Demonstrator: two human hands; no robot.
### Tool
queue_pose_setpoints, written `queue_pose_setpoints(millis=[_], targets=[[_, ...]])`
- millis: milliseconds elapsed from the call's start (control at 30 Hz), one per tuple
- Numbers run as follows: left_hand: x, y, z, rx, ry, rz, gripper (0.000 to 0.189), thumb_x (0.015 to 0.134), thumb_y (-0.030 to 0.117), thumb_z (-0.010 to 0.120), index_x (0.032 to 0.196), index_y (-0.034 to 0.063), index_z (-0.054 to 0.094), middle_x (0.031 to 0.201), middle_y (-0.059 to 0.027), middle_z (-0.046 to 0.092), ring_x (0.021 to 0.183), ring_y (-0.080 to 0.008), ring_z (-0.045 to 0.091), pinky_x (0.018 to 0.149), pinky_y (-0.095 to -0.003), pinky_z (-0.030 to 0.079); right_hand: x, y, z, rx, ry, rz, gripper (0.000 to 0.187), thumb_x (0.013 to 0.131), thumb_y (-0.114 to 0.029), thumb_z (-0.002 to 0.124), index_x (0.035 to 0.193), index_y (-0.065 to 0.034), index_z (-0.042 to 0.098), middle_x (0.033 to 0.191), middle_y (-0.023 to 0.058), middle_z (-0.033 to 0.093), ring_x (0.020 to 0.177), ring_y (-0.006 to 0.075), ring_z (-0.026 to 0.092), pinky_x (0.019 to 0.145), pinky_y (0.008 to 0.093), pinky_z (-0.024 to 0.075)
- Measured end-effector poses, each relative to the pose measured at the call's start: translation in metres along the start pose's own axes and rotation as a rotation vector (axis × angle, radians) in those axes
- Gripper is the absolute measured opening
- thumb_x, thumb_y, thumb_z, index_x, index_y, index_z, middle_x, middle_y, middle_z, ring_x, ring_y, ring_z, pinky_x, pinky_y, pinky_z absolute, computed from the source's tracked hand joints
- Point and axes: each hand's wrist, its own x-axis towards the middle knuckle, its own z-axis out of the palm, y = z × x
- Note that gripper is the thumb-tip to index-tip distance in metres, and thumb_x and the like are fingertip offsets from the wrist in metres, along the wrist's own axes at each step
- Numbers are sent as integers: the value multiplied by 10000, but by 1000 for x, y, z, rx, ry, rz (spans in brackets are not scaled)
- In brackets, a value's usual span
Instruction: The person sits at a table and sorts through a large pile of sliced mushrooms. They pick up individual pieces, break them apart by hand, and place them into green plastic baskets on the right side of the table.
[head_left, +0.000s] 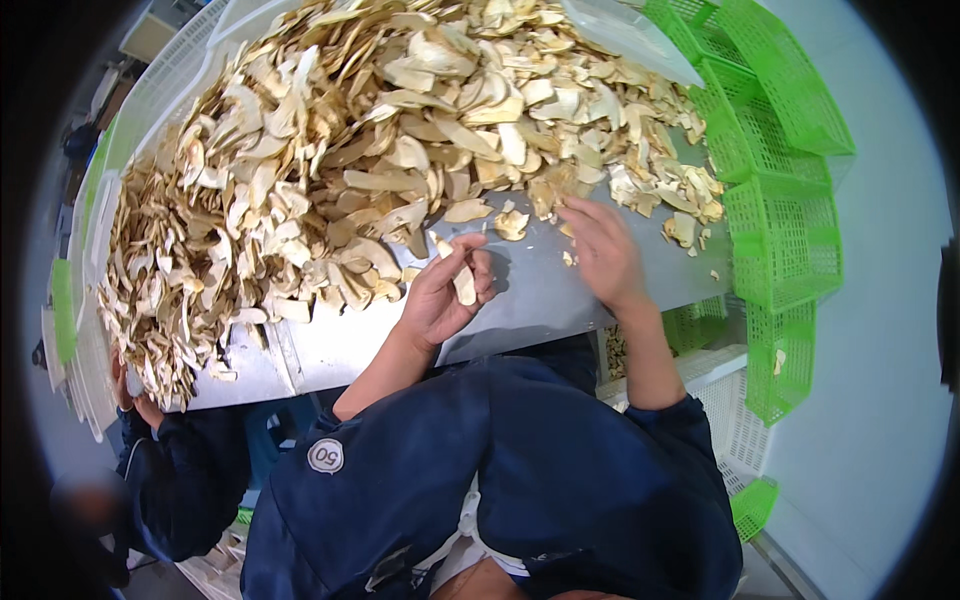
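Note:
My left hand (442, 296) is closed around a pale dried mushroom slice (464, 285), held just above the metal table (517, 304). To its right, my right hand (604, 251) is slightly blurred, its fingertips at the near edge of a large heap of dried mushroom slices (420, 135). A brownish slice (553, 189) lies right at those fingertips; whether they grip it cannot be told. Between my hands, a small curled slice (511, 224) rests on the metal.
Green plastic baskets (787, 232) line the table's right side. Clear plastic bins (630, 37) stand behind the heap and along the left. A white crate (731, 420) sits below at right. At the lower left, another person's hands (146, 409) are at the heap's edge.

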Motion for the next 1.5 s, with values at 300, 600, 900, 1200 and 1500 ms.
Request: queue_pose_setpoints(millis=[300,600,900,1200,1500], targets=[[0,1,-2,6,-1,1,318,1081,264,453,1283,59,589,933,-89,597,813,-200,569,721,-340,480,21,-19,-5,-235,48,200,672,817,-178,787,1425,-100,512,1390,156,555,1283,340,516,1083,416,421],[-3,0,0,25,64,4,315,1084,258,447,1284,56,583,944,-84,601,799,-200,574,716,-336,481,24,-14,-7,376,152,458,380,955,-105,674,1325,-46,609,1075,80,723,879,118,688,799,257,560],[-2,2,3,-34,141,-33,302,1064,237,504,1283,42,576,1074,-69,660,912,-205,676,793,-347,554,8,7,-19,-158,62,412,448,908,-225,717,1316,-74,612,1152,104,692,1060,270,649,951,371,515],[3,4,-6,-87,-11,-73,309,1067,216,503,1312,30,541,1189,-107,638,1036,-214,679,892,-359,589,24,-7,1,29,-89,260,435,881,-140,710,1303,-86,621,1197,162,677,1084,346,643,958,405,506],[1,3,0,-37,118,-68,310,1068,225,494,1305,40,569,1100,-72,654,940,-213,682,813,-362,571,14,31,-38,284,163,526,402,961,-93,582,1363,-72,587,1268,140,676,1183,249,641,992,340,489]])
